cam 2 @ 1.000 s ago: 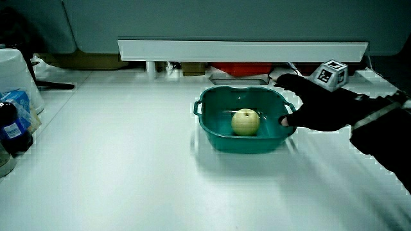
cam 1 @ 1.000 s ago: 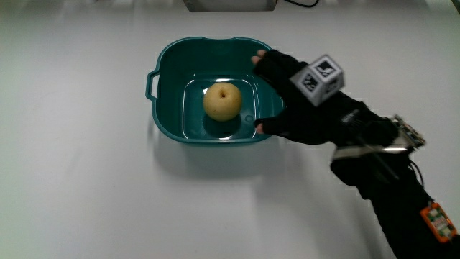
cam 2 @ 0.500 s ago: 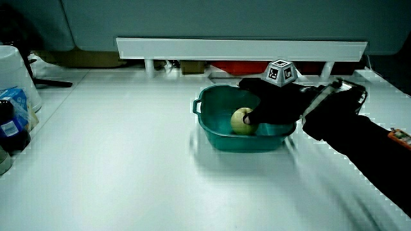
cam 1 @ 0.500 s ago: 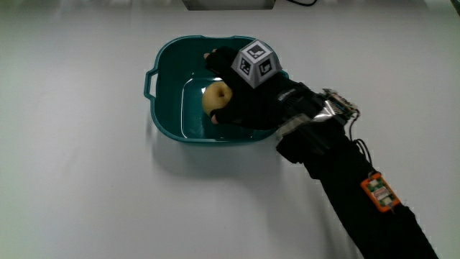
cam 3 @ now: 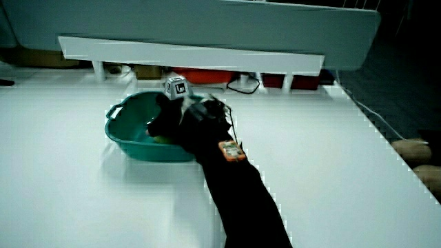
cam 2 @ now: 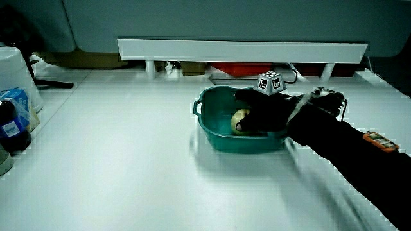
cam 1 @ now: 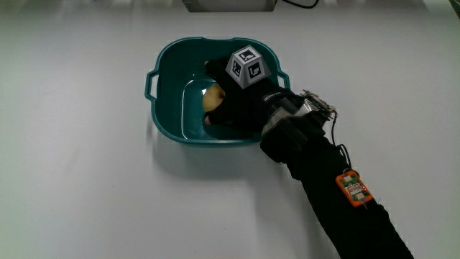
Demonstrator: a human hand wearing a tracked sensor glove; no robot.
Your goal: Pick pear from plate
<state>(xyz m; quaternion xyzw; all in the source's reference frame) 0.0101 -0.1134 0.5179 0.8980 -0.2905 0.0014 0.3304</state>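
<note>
Pear: a pale yellow pear point(cam 1: 211, 98) lies on the floor of the teal dish, mostly covered by the hand; only a sliver of it shows in the main view, and a bit more in a side view point(cam 2: 239, 119). Whether it has left the floor cannot be told.

Plate: what holds the pear is a deep teal dish point(cam 1: 167, 86) with a raised wall and a small handle point(cam 1: 150, 84) on its rim. It stands on the desk, well in from every edge, nearer the low partition than the person's edge.

Hand: the gloved hand point(cam 1: 239, 106) reaches down inside the dish, directly over the pear, fingers curled around the fruit and closed on it, as a side view shows point(cam 2: 257, 115).

Cube: the small patterned cube point(cam 1: 247, 66) sits on the back of the hand, just above the dish's rim; it shows in both side views point(cam 2: 270, 83) point(cam 3: 176, 86).

Forearm: the black-sleeved forearm point(cam 1: 338, 205) runs from the dish's wall toward the person's edge of the desk, carrying a small orange tag point(cam 1: 353, 189).

Desk: white desk point(cam 1: 86, 194).

Partition: a low white partition point(cam 2: 244, 50) runs along the desk's edge farthest from the person.

Desk corner: bottles and a white container point(cam 2: 14, 77) stand near a desk corner, well apart from the dish.
</note>
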